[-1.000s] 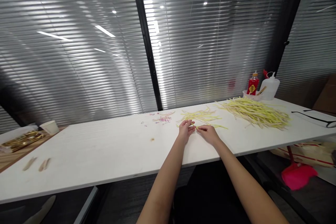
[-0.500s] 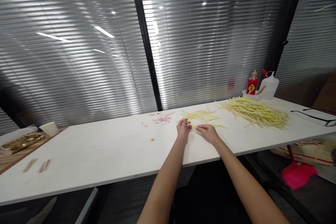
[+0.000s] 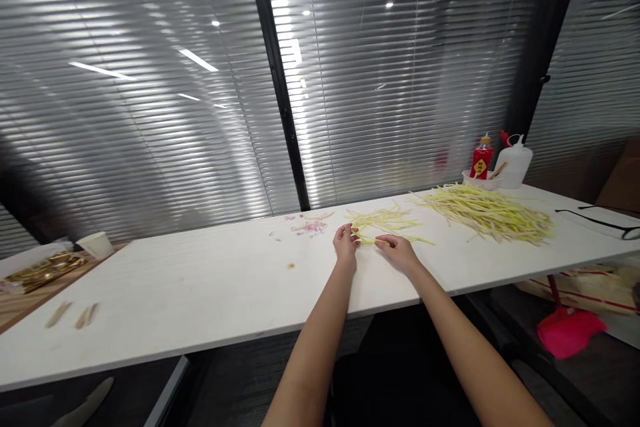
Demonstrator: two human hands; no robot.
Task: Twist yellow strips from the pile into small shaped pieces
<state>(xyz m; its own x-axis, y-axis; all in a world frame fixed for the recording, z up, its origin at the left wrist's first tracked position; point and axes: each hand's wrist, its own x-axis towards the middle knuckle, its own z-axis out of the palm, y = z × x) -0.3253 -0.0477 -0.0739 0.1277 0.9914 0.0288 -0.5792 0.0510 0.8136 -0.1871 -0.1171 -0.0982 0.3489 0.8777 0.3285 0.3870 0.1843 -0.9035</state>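
From the head view, we stretch a thin yellow strip (image 3: pixel 367 241) between our hands: the right hand (image 3: pixel 397 252) pinches one end, the left hand (image 3: pixel 345 242) curls its fingers on the other. Moving it calls for light, matched fingers. The white table's (image 3: pixel 200 280) near edge lies at six o'clock, loose strips (image 3: pixel 384 220) at one, the heap (image 3: pixel 493 213) at two, small bands (image 3: pixel 313 227) at ten.

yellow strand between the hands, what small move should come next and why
Perhaps raise the yellow strand slightly: it seems pinched in the right hand and reaches the left hand, while loose strands lie just beyond, where it might snag.
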